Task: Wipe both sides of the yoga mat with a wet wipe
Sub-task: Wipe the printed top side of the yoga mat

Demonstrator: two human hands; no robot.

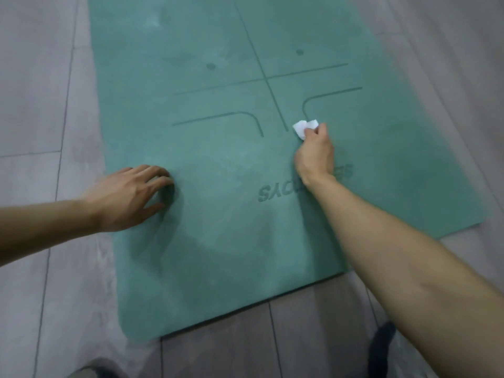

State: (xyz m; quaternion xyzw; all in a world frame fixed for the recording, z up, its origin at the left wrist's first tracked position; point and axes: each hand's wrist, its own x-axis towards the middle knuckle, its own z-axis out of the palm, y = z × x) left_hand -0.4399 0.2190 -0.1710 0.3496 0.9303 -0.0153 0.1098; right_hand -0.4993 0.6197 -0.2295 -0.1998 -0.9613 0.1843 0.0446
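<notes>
Teal rubbery yoga mat (218,165) with grooved alignment lines is lying flat on the grey plank floor (35,105). Her right hand (315,154) is pinching a crumpled white wet wipe (302,127) mid-mat; overlapping strokes would serve best, while the left hand (131,195), fingers spread, is bracing the mat's edge.

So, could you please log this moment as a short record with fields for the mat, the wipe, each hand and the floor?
mat: green yoga mat lying flat, printed guide lines facing up
wipe: small white wet wipe, crumpled, on the mat near the centre line
right hand: right hand pinches the wipe against the mat
left hand: left hand rests fingertips on the mat near its left edge
floor: grey plank floor under the mat
</notes>
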